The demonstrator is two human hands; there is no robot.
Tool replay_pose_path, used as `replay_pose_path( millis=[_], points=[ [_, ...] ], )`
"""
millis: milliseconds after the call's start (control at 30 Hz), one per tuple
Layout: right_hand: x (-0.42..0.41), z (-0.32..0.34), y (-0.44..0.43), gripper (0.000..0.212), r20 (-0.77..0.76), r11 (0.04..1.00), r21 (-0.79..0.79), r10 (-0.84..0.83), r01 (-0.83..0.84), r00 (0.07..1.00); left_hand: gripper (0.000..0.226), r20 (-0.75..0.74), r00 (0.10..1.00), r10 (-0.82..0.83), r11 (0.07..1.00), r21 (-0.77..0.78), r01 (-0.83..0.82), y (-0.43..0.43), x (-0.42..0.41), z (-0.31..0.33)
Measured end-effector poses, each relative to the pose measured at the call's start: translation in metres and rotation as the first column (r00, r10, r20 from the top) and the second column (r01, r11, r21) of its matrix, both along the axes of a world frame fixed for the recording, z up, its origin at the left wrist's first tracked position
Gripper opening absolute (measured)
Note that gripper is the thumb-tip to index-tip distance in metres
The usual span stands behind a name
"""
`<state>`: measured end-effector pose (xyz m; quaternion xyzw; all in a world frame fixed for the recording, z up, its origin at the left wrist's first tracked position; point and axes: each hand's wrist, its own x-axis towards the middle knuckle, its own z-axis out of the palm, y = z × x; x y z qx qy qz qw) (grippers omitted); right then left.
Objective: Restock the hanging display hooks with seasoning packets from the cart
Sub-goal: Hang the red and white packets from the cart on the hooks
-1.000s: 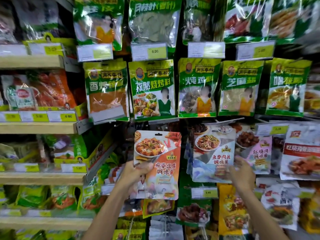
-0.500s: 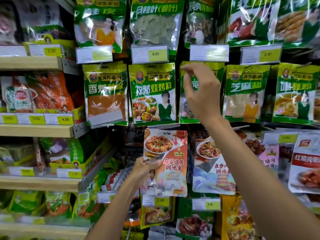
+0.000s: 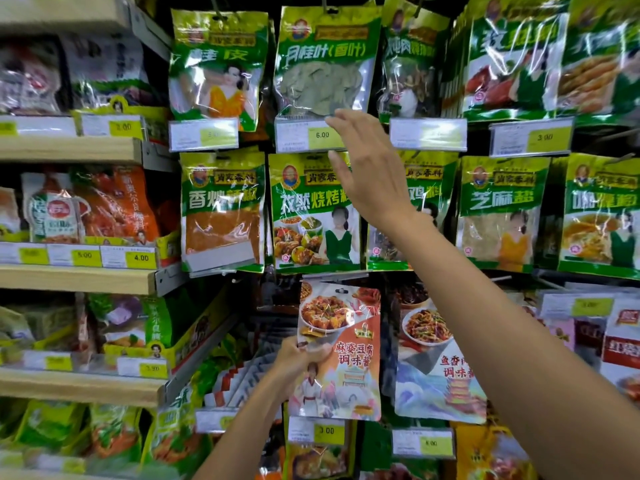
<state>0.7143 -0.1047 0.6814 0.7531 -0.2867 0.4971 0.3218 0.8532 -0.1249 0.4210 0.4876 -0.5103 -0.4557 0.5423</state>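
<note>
Low in the centre of the frame, our left hand (image 3: pixel 302 355) pinches the orange sauce packet (image 3: pixel 343 344) at its left edge and holds it upright before the pegs under the green row. It looks light, thin and floppy, with slippery glossy film. We judge the best hold is near the top, beside the hang hole (image 3: pixel 342 291). Higher and right of centre, our right hand (image 3: pixel 369 181) is raised with fingers spread and empty, near the price tag (image 3: pixel 311 136).

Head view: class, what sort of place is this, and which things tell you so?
Most likely a grocery shop's seasoning aisle: seasoning packets hang on hooks, yellow price tags sit under them, and wooden shelves hold more stock at left.
</note>
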Motion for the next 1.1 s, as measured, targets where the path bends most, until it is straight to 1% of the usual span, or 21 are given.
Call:
replay_pose_path(
  millis=[133, 200, 333, 400, 467, 533, 633, 833, 933, 1033, 1100],
  points=[
    [0.011, 0.01, -0.016, 0.045, -0.07, 0.995, -0.002, -0.098, 0.098, 0.993, 0.013, -0.008, 1.0, -0.006, 1.0, 0.016, 0.006, -0.004, 0.002, 0.0],
    [0.016, 0.014, -0.022, 0.045, -0.089, 0.989, -0.025, -0.148, 0.146, 0.985, 0.021, -0.049, 0.999, -0.019, 0.999, 0.029, 0.02, -0.006, 0.003, -0.002],
    [0.019, 0.021, -0.03, 0.042, -0.043, 0.984, -0.045, -0.175, 0.173, 0.984, 0.044, -0.097, 0.994, -0.045, 0.997, 0.054, 0.05, -0.011, 0.009, -0.003],
    [0.018, 0.021, -0.032, 0.043, -0.029, 0.984, -0.052, -0.173, 0.171, 0.985, 0.057, -0.101, 0.995, 0.02, 0.997, 0.079, -0.012, -0.018, 0.012, -0.005],
    [0.016, 0.019, -0.032, 0.045, -0.025, 0.989, -0.044, -0.141, 0.14, 0.99, 0.069, -0.063, 0.996, 0.07, 0.994, 0.088, -0.064, -0.023, 0.012, -0.006],
    [0.014, 0.017, -0.031, 0.048, -0.016, 0.992, -0.034, -0.119, 0.119, 0.993, 0.075, -0.037, 0.993, 0.114, 0.99, 0.09, -0.11, -0.028, 0.011, -0.006],
    [0.014, 0.016, -0.032, 0.049, -0.005, 0.994, -0.03, -0.104, 0.104, 0.995, 0.072, -0.027, 0.989, 0.146, 0.985, 0.092, -0.143, -0.036, 0.007, -0.006],
    [0.01, 0.017, -0.034, 0.05, -0.016, 0.994, -0.025, -0.104, 0.104, 0.994, 0.062, -0.09, 0.976, 0.196, 0.976, 0.115, -0.186, -0.052, -0.009, -0.01],
    [0.009, 0.016, -0.034, 0.05, -0.017, 0.995, -0.019, -0.099, 0.098, 0.995, 0.057, -0.058, 0.969, 0.239, 0.964, 0.131, -0.23, -0.055, -0.015, -0.003],
    [0.009, 0.014, -0.031, 0.051, -0.021, 0.996, 0.001, -0.085, 0.085, 0.996, 0.062, -0.06, 0.972, 0.226, 0.964, 0.155, -0.215, -0.056, -0.015, 0.003],
    [0.008, 0.012, -0.026, 0.05, 0.003, 0.999, 0.009, -0.053, 0.053, 0.999, 0.059, -0.067, 0.977, 0.201, 0.967, 0.17, -0.187, -0.055, -0.013, 0.003]
  ],
)
